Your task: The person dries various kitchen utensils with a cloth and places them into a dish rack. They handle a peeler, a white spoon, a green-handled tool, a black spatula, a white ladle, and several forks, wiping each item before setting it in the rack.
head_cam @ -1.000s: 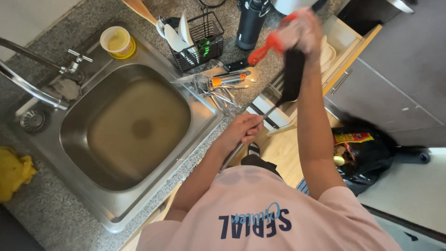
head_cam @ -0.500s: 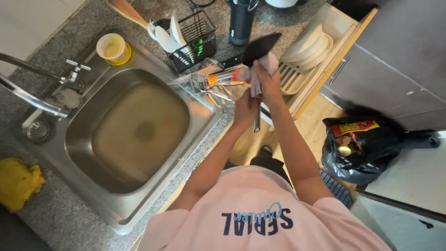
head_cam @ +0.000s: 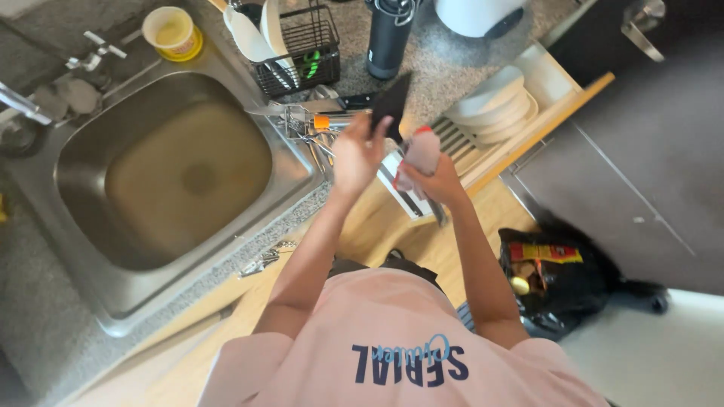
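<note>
Spatula (head_cam: pixel 392 103) between left hand (head_cam: pixel 354 154), right hand (head_cam: pixel 434 177)

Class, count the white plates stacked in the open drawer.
About 4 plates, stacked at the far end of the open drawer, right of the right hand; more may be hidden beneath.

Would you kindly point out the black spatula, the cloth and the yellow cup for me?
black spatula (head_cam: pixel 392 102), head view, on its flat blade.
cloth (head_cam: pixel 422 151), head view, on the bunched middle in the right hand.
yellow cup (head_cam: pixel 172 32), head view, on its rim beside the sink.
</note>
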